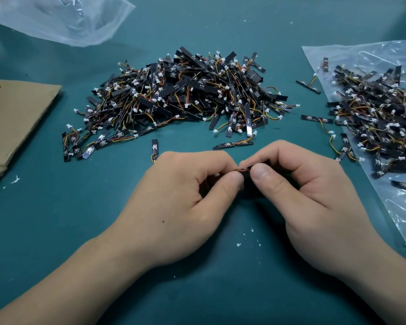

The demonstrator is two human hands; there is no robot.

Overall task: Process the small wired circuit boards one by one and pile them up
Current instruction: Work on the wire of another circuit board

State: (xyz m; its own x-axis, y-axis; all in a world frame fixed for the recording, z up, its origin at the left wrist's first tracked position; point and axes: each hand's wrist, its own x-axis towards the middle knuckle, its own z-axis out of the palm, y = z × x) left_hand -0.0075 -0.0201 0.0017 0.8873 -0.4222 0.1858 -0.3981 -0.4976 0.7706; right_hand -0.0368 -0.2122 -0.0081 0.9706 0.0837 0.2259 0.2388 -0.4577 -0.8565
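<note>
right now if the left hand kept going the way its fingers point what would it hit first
Almost surely the right hand. The left hand points its fingertips rightward at it, both hands pinch the same small wired board, and they nearly touch, with nothing else between.

both hands (245, 184) pinching one small wired board (251, 167) before the central pile (185, 95) on teal mat (56, 219)

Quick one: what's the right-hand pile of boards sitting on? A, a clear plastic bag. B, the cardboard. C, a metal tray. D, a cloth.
A: the right pile lies on a clear plastic bag spread flat on the mat, while the cardboard is far off at the left edge.
</note>
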